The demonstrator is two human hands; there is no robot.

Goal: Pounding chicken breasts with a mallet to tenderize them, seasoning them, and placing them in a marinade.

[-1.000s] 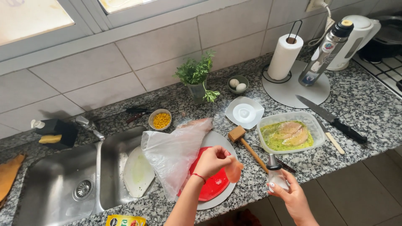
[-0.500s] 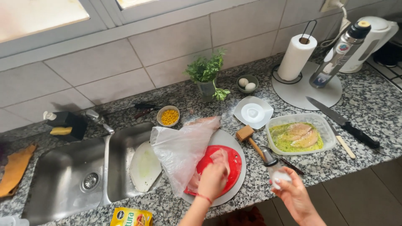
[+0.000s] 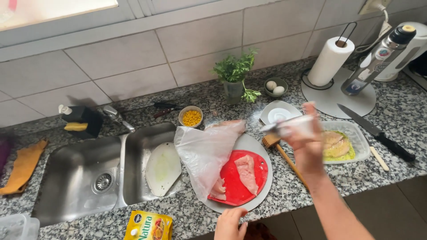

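Above the granite bench point(image 3: 400, 111), the right hand point(image 3: 307, 142) is raised with its fingers curled around a small whitish container point(image 3: 291, 126), blurred so that its exact kind cannot be told. The grip is closed on the container, which sits level over the gap between the round grey board point(image 3: 260, 149) and the clear plastic tray point(image 3: 360, 144). The left hand point(image 3: 230, 223) shows only at the bottom edge, fingers loosely bent and part open, holding nothing; it lies just beside the near rim of the grey board.

On the grey board lies a red cutting mat point(image 3: 235, 184) carrying a raw chicken fillet point(image 3: 247, 172). A clear plastic bag point(image 3: 205, 149) is draped over the left part of the mat and board, with more raw meat showing at its top and bottom. A wooden meat mallet point(image 3: 280, 153) lies between the board and the tray, partly hidden behind the right forearm. The tray holds fillets in a yellow-green marinade.

A yellow pouch point(image 3: 149, 226) with a blue oval mark lies at the front edge of the bench, near the sink point(image 3: 89, 178). A tall metal bottle point(image 3: 378, 60) with a black cap and coloured labels stands tilted on the round grey mat beside the paper towel roll point(image 3: 331, 60). A black-handled knife point(image 3: 378, 133) lies right of the tray.
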